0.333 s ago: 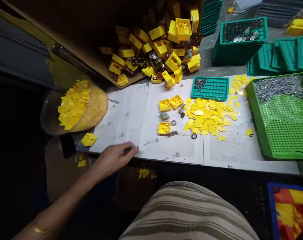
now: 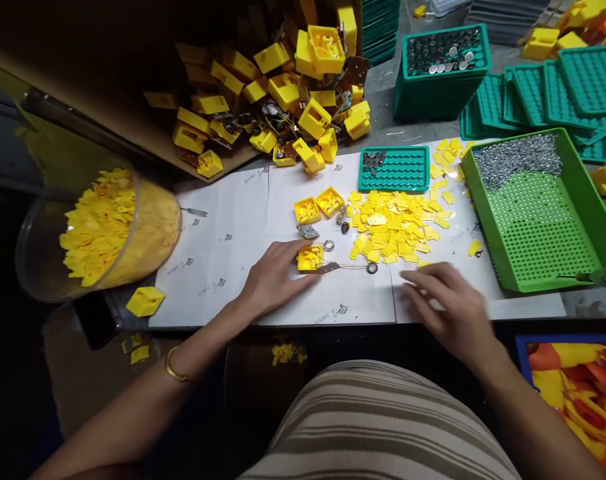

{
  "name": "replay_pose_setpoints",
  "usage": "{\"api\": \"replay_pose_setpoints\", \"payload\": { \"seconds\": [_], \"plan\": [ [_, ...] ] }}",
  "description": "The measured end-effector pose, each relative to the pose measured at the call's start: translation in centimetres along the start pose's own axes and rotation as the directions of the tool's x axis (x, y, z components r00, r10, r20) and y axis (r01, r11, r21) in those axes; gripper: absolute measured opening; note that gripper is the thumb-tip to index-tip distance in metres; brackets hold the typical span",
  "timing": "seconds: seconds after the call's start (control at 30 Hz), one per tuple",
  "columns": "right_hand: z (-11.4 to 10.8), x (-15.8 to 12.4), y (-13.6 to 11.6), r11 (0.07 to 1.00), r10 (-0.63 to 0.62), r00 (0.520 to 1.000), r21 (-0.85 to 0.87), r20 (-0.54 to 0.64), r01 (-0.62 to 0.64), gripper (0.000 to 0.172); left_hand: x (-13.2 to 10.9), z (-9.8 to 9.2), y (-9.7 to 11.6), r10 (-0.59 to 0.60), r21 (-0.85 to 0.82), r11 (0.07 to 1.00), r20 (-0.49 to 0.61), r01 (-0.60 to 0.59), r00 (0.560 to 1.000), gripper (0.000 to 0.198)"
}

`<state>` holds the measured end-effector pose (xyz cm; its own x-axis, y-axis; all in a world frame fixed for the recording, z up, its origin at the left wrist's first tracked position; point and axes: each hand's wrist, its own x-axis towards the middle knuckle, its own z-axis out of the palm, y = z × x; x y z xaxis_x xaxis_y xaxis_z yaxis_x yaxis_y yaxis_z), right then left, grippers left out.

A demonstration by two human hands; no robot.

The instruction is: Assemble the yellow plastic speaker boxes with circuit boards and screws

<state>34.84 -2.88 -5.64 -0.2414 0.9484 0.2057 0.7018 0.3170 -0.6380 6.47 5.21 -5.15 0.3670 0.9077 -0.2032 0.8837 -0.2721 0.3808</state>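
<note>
My left hand has its thumb and fingers around the left side of a small yellow plastic housing, which lies open side up on the white paper. Thin wires run from this housing to a brown circuit board and a small round speaker-like disc. Another round disc lies by its upper corner. My right hand hovers over the paper below the yellow tabs, empty, its fingers apart and slightly blurred. Two more open housings sit just behind.
A clear tub of yellow pieces stands left, near a screwdriver. Behind, a cardboard box spills yellow housings. A teal tray holds dark button cells. On the right, a green basket contains screws and an electric screwdriver.
My left hand has moved right from the table's front edge onto the wired yellow housing. My right hand has come into view from the right. The camera view has shifted.
</note>
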Motion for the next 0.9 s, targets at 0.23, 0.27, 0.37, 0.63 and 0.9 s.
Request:
{"api": "replay_pose_setpoints", "payload": {
  "seconds": [0.23,0.27,0.37,0.63,0.9],
  "plan": [
    [2.9,4.1,0.2,0.965,0.086,0.942,-0.263,0.324,0.003,0.028,0.3,-0.1,0.8,-0.027,0.035,0.999,0.142,0.023,0.989,0.059],
    [2.9,4.3,0.2,0.961,0.095,0.935,-0.278,0.340,0.003,0.028,0.3,-0.4,1.1,-0.057,0.017,0.998,0.204,0.055,0.977,0.058],
    [2.5,4.1,0.3,0.952,0.118,0.933,-0.306,0.340,-0.009,0.027,0.6,-1.4,2.1,-0.086,-0.166,0.971,0.436,0.174,0.896,0.048],
    [1.8,4.1,0.8,0.974,0.175,0.918,-0.198,0.357,-0.109,0.022,0.4,-0.2,3.5,0.141,-0.469,0.359,0.882,0.807,0.450,0.041],
    [-0.5,3.7,1.0,0.705,0.460,0.850,0.476,0.256,-0.525,0.023,-0.4,1.3,5.2,0.273,-0.514,-0.218,0.784,0.830,0.557,0.029]
  ]
}}
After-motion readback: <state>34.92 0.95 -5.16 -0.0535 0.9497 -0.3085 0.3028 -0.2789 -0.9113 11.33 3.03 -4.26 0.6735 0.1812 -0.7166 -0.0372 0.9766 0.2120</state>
